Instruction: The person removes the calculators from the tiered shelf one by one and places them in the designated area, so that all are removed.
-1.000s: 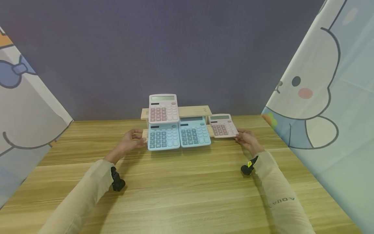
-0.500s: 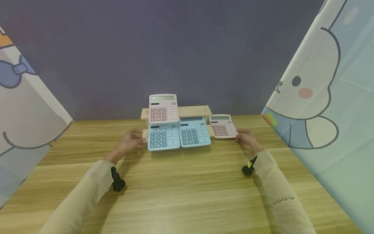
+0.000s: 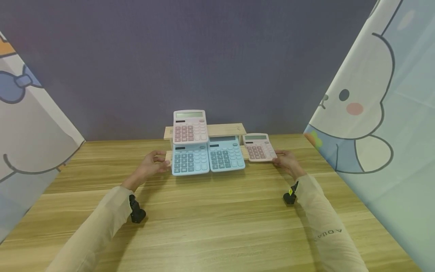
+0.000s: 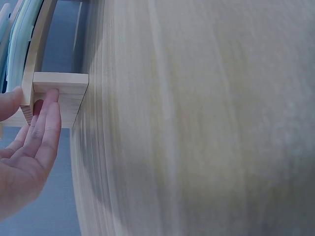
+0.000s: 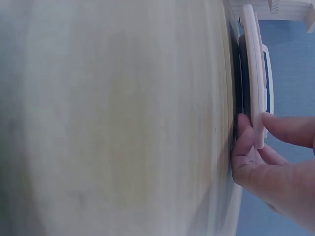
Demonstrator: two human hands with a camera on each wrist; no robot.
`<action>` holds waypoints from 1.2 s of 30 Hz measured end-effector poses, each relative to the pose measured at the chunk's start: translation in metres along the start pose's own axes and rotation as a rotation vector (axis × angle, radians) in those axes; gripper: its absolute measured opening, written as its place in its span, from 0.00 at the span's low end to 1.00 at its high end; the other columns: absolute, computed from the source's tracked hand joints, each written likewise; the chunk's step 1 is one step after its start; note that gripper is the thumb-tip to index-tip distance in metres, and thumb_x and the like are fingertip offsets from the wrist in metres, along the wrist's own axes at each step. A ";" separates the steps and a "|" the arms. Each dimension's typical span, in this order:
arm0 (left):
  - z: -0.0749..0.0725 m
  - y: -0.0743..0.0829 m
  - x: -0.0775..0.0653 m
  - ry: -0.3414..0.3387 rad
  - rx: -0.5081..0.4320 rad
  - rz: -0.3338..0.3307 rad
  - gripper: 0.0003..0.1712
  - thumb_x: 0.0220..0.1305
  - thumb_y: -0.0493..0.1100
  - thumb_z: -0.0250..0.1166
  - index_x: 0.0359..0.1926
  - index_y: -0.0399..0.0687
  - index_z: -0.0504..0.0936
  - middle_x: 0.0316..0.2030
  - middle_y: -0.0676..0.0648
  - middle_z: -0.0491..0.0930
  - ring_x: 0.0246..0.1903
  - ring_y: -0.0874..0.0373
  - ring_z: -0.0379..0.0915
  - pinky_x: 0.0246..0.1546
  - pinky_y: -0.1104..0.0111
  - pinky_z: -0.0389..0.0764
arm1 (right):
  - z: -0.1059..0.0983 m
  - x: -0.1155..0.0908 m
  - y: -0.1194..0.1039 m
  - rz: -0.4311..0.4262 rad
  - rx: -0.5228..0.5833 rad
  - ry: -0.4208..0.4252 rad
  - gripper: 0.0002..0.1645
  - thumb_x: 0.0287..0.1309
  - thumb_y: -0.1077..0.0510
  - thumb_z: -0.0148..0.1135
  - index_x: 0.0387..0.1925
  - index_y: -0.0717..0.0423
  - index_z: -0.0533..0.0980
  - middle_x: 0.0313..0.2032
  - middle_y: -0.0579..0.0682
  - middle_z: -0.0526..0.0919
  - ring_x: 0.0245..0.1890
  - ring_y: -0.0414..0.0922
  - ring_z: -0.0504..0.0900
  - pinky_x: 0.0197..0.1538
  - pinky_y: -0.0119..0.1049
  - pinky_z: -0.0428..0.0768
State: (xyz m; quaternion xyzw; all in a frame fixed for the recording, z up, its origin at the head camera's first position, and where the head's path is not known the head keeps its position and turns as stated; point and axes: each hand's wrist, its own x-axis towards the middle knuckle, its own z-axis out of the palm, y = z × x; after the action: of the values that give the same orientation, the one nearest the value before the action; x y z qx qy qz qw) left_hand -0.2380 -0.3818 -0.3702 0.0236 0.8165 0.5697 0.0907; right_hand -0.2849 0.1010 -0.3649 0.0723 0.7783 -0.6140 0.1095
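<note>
My left hand (image 3: 149, 164) grips the left end of a two-tier wooden rack (image 3: 225, 129), thumb above the lower board and fingers below it. On the lower tier two blue calculators (image 3: 190, 160) (image 3: 227, 155) lean side by side. A pink calculator (image 3: 190, 128) stands on the upper tier and covers the top of the left blue one. Beside the rack, my right hand (image 3: 288, 163) pinches the lower right corner of a second pink calculator (image 3: 259, 148). In the right wrist view, the thumb presses its key face and the fingers curl beneath, close over the table.
The wood-grain table (image 3: 210, 223) extends in front of the rack. A dark grey panel (image 3: 217, 60) rises right behind it. Cartoon-printed cloths stand at the left (image 3: 30, 121) and right (image 3: 391, 124). A black camera is strapped at each wrist.
The pink calculator in my right hand has shifted very slightly toward me. My left hand and the rack stay put.
</note>
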 end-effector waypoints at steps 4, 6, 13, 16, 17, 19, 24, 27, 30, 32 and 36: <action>0.000 0.000 0.000 0.000 -0.002 -0.006 0.32 0.65 0.37 0.55 0.64 0.31 0.52 0.56 0.27 0.62 0.41 0.52 0.75 0.51 0.59 0.79 | 0.000 0.000 -0.001 -0.011 -0.073 -0.001 0.34 0.58 0.74 0.48 0.64 0.76 0.48 0.45 0.58 0.69 0.31 0.34 0.75 0.40 0.24 0.79; 0.000 -0.001 0.001 0.000 0.001 -0.009 0.32 0.65 0.37 0.55 0.64 0.31 0.52 0.56 0.27 0.62 0.42 0.52 0.75 0.51 0.59 0.79 | 0.000 0.001 -0.001 -0.012 -0.100 0.005 0.34 0.58 0.74 0.48 0.64 0.76 0.49 0.46 0.59 0.69 0.31 0.34 0.75 0.40 0.24 0.79; 0.000 0.000 0.002 0.008 0.017 -0.012 0.32 0.65 0.37 0.55 0.64 0.30 0.52 0.55 0.27 0.63 0.41 0.53 0.75 0.50 0.60 0.80 | -0.002 0.004 0.001 -0.037 -0.163 0.000 0.33 0.57 0.74 0.50 0.62 0.77 0.50 0.50 0.67 0.69 0.29 0.33 0.75 0.35 0.24 0.79; 0.000 0.001 0.002 0.011 0.025 -0.014 0.32 0.65 0.37 0.55 0.64 0.30 0.52 0.56 0.27 0.63 0.40 0.54 0.75 0.49 0.61 0.80 | -0.004 0.004 0.002 -0.047 -0.181 -0.018 0.34 0.57 0.74 0.51 0.62 0.78 0.51 0.50 0.67 0.70 0.28 0.33 0.76 0.34 0.24 0.79; 0.000 0.001 0.001 0.012 0.025 -0.015 0.32 0.65 0.37 0.55 0.64 0.30 0.52 0.56 0.27 0.63 0.40 0.54 0.75 0.49 0.61 0.80 | -0.005 0.004 0.001 -0.050 -0.187 -0.023 0.33 0.57 0.73 0.51 0.62 0.78 0.51 0.49 0.67 0.70 0.28 0.33 0.76 0.34 0.25 0.79; 0.001 0.001 0.001 0.014 0.018 -0.016 0.32 0.64 0.37 0.55 0.64 0.30 0.53 0.56 0.27 0.63 0.41 0.53 0.75 0.49 0.61 0.80 | -0.006 0.003 0.001 -0.052 -0.196 -0.036 0.33 0.58 0.73 0.51 0.62 0.78 0.51 0.49 0.66 0.71 0.29 0.34 0.77 0.35 0.26 0.80; 0.001 -0.001 0.002 0.011 0.008 -0.011 0.32 0.64 0.37 0.55 0.64 0.30 0.52 0.56 0.27 0.62 0.41 0.51 0.75 0.50 0.60 0.79 | -0.009 0.002 0.000 -0.067 -0.229 -0.061 0.32 0.59 0.72 0.50 0.62 0.78 0.51 0.48 0.68 0.71 0.30 0.35 0.78 0.37 0.28 0.81; 0.001 -0.001 0.001 0.007 0.006 -0.004 0.32 0.64 0.37 0.56 0.64 0.30 0.52 0.56 0.26 0.62 0.42 0.50 0.76 0.50 0.60 0.79 | -0.010 0.002 0.001 -0.071 -0.250 -0.067 0.32 0.59 0.72 0.51 0.62 0.77 0.52 0.48 0.68 0.71 0.31 0.36 0.78 0.38 0.29 0.82; 0.001 -0.001 0.001 0.006 -0.003 0.001 0.32 0.64 0.36 0.56 0.64 0.29 0.52 0.56 0.26 0.62 0.42 0.50 0.76 0.50 0.60 0.79 | -0.012 0.002 0.002 -0.088 -0.263 -0.082 0.32 0.58 0.72 0.50 0.61 0.78 0.52 0.45 0.68 0.73 0.31 0.37 0.78 0.39 0.31 0.82; 0.001 -0.001 0.001 0.007 -0.002 0.002 0.32 0.64 0.36 0.55 0.64 0.30 0.52 0.55 0.27 0.63 0.41 0.51 0.75 0.50 0.60 0.80 | -0.013 0.003 0.003 -0.097 -0.264 -0.083 0.31 0.58 0.72 0.49 0.61 0.79 0.52 0.42 0.66 0.75 0.30 0.38 0.78 0.39 0.32 0.82; 0.002 -0.001 0.002 0.010 0.003 0.005 0.32 0.64 0.36 0.55 0.64 0.30 0.53 0.55 0.27 0.63 0.40 0.53 0.75 0.50 0.60 0.80 | -0.014 0.004 0.004 -0.107 -0.269 -0.084 0.30 0.57 0.72 0.48 0.60 0.80 0.53 0.39 0.62 0.76 0.30 0.39 0.78 0.40 0.32 0.82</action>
State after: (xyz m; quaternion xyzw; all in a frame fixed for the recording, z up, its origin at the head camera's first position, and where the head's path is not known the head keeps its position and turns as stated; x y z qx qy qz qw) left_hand -0.2392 -0.3803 -0.3715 0.0228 0.8177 0.5689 0.0850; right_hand -0.2890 0.1156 -0.3666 -0.0101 0.8511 -0.5115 0.1177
